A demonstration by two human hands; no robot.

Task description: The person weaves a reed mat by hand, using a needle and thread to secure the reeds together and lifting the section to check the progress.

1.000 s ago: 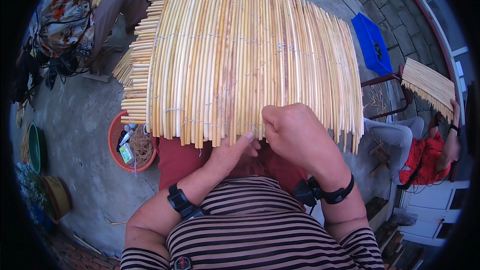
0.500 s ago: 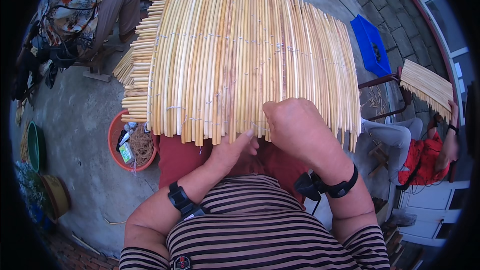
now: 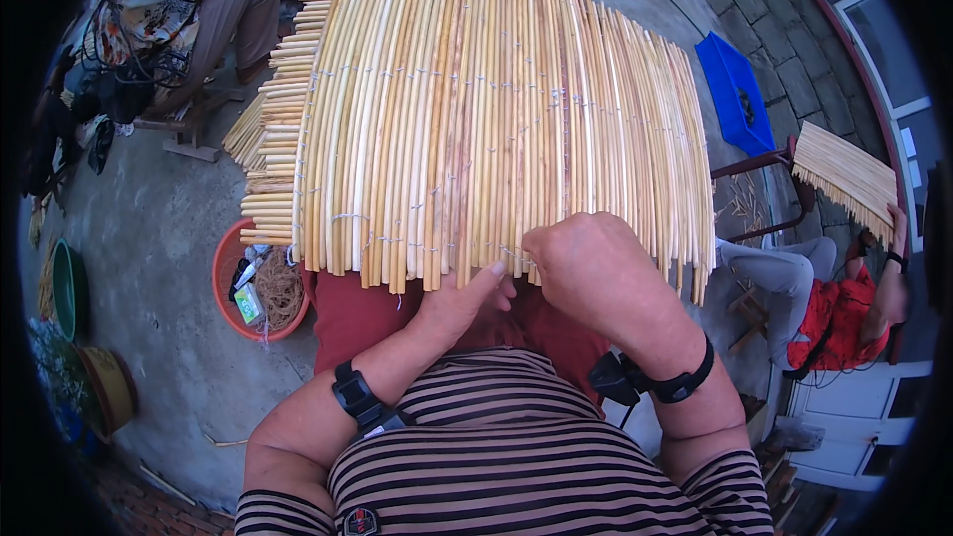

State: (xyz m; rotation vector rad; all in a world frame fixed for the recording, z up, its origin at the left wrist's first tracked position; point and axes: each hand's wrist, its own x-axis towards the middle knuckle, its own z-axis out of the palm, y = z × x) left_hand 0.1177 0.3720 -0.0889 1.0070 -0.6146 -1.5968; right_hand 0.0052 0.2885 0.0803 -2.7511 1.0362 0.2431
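Note:
Across my lap and the stand beyond lies a large mat of pale reed stalks (image 3: pixel 496 129), laid side by side and bound by rows of thin light thread. At its near edge my left hand (image 3: pixel 459 303) grips the stalk ends, thumb on top and fingers mostly hidden below. Just to the right, my right hand (image 3: pixel 594 263) is closed in a fist over the near part of the mat. Its curled fingers hide whatever they may hold. A second layer of loose-looking stalks (image 3: pixel 268 194) sticks out past the mat's left side.
An orange basin (image 3: pixel 220 283) with brown fibre and small packets stands left of my knees. A blue crate (image 3: pixel 730 104) sits at far right. One person (image 3: pixel 844 313) at right holds a smaller reed mat (image 3: pixel 844 174); another person (image 3: pixel 238 15) sits at far left.
My right fist has come a little nearer to me, toward the mat's near edge. My left hand keeps its place, and the mat has hardly shifted.

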